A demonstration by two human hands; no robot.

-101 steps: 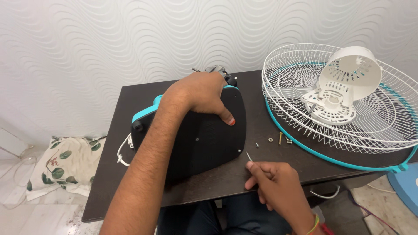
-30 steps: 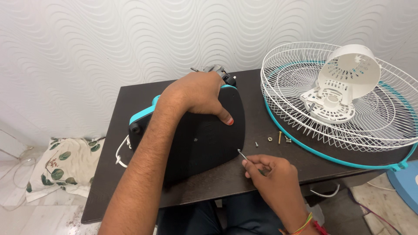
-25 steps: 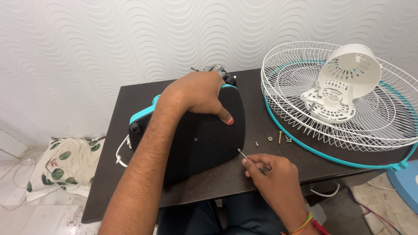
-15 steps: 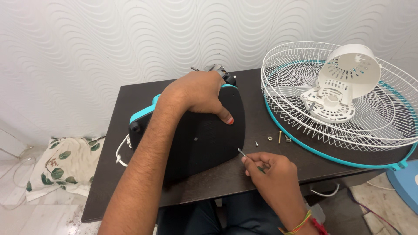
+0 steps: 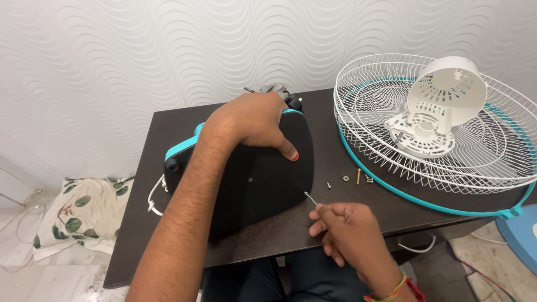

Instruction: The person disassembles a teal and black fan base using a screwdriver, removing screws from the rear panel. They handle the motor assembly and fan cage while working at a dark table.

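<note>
White wall with a raised wave pattern behind; a dark brown table (image 5: 168,120) pushed against it, pale tiled floor around.

Largest on the table: a white wire fan guard (image 5: 503,151) with a teal rim, lying flat at the far right and overhanging the table edge. A white plastic motor cover (image 5: 442,103) sits inside it, tilted on its side, apparently parked there out of the way.

Next: the black fan base (image 5: 263,179) with teal trim, turned underside up, near the table's middle. A white cord (image 5: 152,197) trails from its left side. A grey metal fitting (image 5: 274,89) shows just beyond its far edge.

Left hand (image 5: 251,120) lies over the base's far end, fingers spread and curled over the edge, thumb pressed flat on the black face. This reads as bracing, so the base does not shift.

Right hand (image 5: 349,232) hovers at the near edge of the table, fingers pinched together on a thin screw (image 5: 309,197), its tip angled toward the base's right rim, close to it but apart.

Smallest: loose screws and a nut (image 5: 349,179) scattered on the table between base and guard, within the right hand's reach.

On the floor at left, a leaf-print cloth (image 5: 78,215).
</note>
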